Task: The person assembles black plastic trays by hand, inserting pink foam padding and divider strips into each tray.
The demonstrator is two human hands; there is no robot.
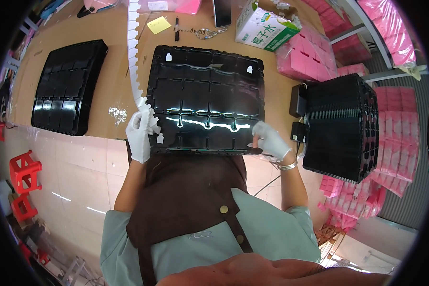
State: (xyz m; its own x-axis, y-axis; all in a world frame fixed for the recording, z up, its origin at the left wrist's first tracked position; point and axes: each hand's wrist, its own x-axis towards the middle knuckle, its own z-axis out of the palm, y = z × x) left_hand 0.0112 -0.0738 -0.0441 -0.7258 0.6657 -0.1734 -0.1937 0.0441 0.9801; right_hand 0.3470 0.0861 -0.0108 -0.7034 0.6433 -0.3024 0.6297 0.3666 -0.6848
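A black plastic tray (205, 97) with shallow compartments lies on the table in front of me. Small white tab-shaped stickers sit on three of its corners: far left (168, 57), far right (250, 69) and near left (159, 138). My left hand (139, 136), in a white glove, is closed on a long white notched strip (134, 57) at the tray's near left edge. The strip runs away from me across the table. At the near right corner, my gloved right hand (271, 141) has its fingers drawn together, one fingertip bare; whatever they hold is hidden.
Another black tray (64, 88) lies at left. On the right stands a tall stack of black trays (341, 128), beside small black boxes (298, 101). Farther back are a carton (267, 26), pink packs (307, 55), a phone (222, 12), a pen (177, 28) and yellow notes (159, 25).
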